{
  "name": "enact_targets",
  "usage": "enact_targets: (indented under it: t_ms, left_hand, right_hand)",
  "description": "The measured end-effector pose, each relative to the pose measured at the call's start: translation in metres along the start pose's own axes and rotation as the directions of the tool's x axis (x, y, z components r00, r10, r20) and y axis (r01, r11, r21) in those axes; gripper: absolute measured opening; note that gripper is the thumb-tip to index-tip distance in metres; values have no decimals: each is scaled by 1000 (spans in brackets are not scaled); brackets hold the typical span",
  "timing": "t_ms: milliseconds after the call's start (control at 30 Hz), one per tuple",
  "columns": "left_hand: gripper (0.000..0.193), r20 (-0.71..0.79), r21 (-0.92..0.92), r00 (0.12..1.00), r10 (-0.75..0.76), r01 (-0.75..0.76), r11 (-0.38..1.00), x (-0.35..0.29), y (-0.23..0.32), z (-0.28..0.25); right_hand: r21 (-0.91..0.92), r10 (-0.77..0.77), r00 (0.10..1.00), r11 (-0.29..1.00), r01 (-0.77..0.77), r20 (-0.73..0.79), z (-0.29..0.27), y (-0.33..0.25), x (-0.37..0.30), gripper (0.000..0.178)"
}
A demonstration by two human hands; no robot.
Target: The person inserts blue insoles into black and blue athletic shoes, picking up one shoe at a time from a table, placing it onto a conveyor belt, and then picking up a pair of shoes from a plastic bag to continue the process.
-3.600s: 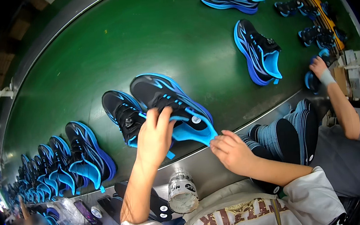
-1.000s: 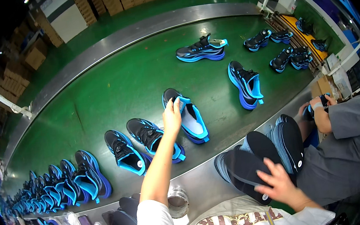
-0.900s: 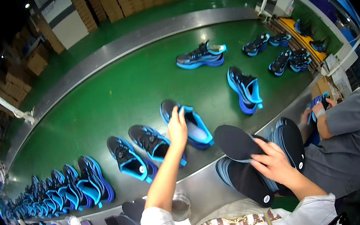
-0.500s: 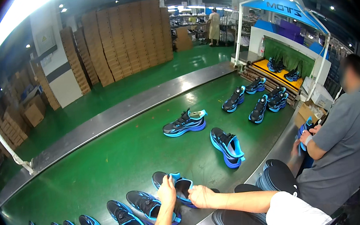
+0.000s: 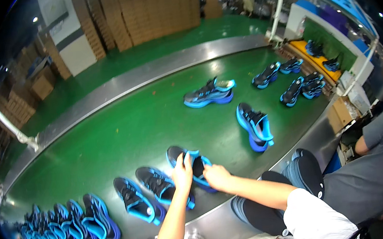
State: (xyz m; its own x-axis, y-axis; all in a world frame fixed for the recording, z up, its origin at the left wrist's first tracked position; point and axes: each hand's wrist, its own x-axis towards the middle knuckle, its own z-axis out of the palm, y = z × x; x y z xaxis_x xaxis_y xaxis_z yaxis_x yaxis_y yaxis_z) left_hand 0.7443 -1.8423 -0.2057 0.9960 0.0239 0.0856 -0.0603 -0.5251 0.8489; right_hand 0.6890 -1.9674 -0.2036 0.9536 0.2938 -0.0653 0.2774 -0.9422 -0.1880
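A black sneaker with a blue collar and sole (image 5: 175, 154) stands on the green belt right in front of me. My left hand (image 5: 181, 172) is closed on its upper near the tongue. At the heel side, the closed fingers of my right hand (image 5: 217, 177) grip the collar, and the dark shoe opening shows between both hands. Just left of it stand a second sneaker (image 5: 150, 179), partly behind my left forearm, and a third sneaker (image 5: 132, 196). My fingertips are partly hidden by the shoe and my hands.
A row of sneakers (image 5: 96, 216) lines the near left. Farther along the belt (image 5: 110, 142) stand a sideways sneaker (image 5: 207, 94), an angled sneaker (image 5: 253, 124) and several more. Stacked black insoles (image 5: 308, 170) lie on the metal edge by my right arm. A co-worker in grey (image 5: 365, 171) sits at right.
The view has tilted downward, so the belt and shoes sit higher in the picture. Both hands stay on the same sneaker. The co-worker's hands have gone out of sight.
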Motion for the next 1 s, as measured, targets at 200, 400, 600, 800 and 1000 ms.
enact_targets:
  t_ms: [200,400,600,800,1000]
  left_hand:
    - [33,4,-111,1000,-8,8,994,7,-22,-3]
    - [37,123,-264,990,-74,105,959,16,-39,-3]
    - [38,222,-337,969,-110,182,924,20,-45,-2]
    - [29,247,-300,964,-100,174,938,22,-23,-11]
    - [29,254,-271,963,-88,158,949,19,-23,-15]
  right_hand:
    - [144,148,986,977,-157,70,21,-24,34,17]
    - [2,158,965,987,-162,209,-39,-18,-3,35]
    - [78,-58,950,996,36,308,-22,7,14,18]
    - [28,-76,990,997,73,121,23,6,30,16]
    - [-79,-83,919,989,122,384,31,10,45,21]
